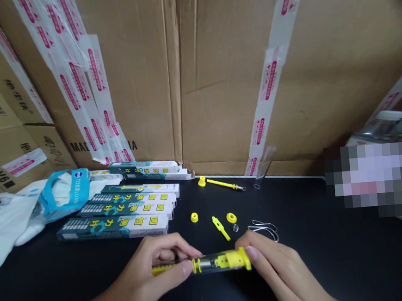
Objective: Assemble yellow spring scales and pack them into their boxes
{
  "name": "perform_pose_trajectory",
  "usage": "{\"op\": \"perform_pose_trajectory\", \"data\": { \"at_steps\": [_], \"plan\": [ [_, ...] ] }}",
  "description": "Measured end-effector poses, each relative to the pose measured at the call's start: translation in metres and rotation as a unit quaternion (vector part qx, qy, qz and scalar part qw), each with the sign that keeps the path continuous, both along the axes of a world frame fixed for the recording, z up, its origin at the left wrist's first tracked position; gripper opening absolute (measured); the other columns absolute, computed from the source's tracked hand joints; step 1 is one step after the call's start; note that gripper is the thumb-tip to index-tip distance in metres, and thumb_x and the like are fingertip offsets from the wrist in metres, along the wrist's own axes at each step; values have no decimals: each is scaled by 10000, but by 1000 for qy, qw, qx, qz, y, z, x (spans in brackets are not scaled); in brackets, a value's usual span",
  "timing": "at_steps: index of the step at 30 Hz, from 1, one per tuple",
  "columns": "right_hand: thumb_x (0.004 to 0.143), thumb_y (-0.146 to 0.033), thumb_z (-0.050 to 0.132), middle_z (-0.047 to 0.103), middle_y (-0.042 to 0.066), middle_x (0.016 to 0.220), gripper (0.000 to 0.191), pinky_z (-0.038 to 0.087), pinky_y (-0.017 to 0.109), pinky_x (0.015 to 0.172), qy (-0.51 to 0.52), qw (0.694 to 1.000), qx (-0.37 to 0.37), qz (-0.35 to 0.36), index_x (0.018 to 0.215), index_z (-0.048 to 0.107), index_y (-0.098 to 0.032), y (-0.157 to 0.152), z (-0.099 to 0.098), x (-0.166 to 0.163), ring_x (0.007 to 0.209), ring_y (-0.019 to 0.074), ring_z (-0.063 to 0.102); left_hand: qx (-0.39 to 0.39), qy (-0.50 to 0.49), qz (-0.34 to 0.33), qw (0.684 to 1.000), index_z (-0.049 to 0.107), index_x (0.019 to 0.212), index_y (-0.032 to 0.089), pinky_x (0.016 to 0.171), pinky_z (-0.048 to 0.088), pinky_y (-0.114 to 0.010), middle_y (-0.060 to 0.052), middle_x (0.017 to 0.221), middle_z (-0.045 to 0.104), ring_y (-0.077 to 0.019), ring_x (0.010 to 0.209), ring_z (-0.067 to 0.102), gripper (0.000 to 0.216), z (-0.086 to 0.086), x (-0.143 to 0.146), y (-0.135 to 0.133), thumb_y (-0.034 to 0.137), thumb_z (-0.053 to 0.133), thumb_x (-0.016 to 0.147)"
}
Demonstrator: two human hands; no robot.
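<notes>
So both hands lower center: left hand [154, 265] & right hand [276, 267] pinching yellow-capped tube [210, 263] w/ fingertips, boxes [122, 207] upper left.

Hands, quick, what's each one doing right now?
Left hand: closed on the yellow rod end of the tube.
Right hand: fingertips pinching the tube's yellow cap.

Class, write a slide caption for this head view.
Both hands hold a clear tube with yellow plastic fittings above a black table.
</notes>
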State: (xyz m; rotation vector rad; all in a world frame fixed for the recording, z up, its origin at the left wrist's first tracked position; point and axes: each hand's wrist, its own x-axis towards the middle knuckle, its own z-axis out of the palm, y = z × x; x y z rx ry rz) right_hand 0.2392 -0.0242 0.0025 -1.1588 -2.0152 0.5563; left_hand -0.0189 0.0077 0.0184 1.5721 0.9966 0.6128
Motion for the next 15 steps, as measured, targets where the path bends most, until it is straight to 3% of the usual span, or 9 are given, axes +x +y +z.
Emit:
{"op": "perform_pose_trajectory", "data": {
  "at_steps": [4, 8, 15],
  "plan": [
    [1031, -380, 413, 569, -40, 656, 227, 435, 210, 466, 55, 996, -39, -51, 1064, 606, -266, 1, -8, 1, 508, 125, 532, -5, -4, -12, 1000, 710, 1019, 200, 618, 384, -238, -7, 826, 612, -150, 701, 535, 334, 6, 0, 0, 473, 640, 840],
    [1006, -409, 478, 570, -35, 650, 207, 464, 192, 430, 153, 981, -98, -68, 1035, 602, -246, 1, -13, 0, 500, 118, 549, -13, -25, -3, 1000, 662, 1086, 228, 529, 342, -209, 10, 835, 566, -126, 649, 475, 350, 2, 0, 3, 468, 650, 832],
    [866, -296, 727, 714, 22, 930, 171, 629, 248, 675, 226, 969, -95, -19, 1020, 660, -261, 6, -12, 1, 720, 161, 723, -21, -42, -15, 999, 599, 1141, 249, 619, 374, -233, 9, 886, 554, -138, 706, 493, 387, 3, -3, 1, 463, 661, 825]
  ]
}}
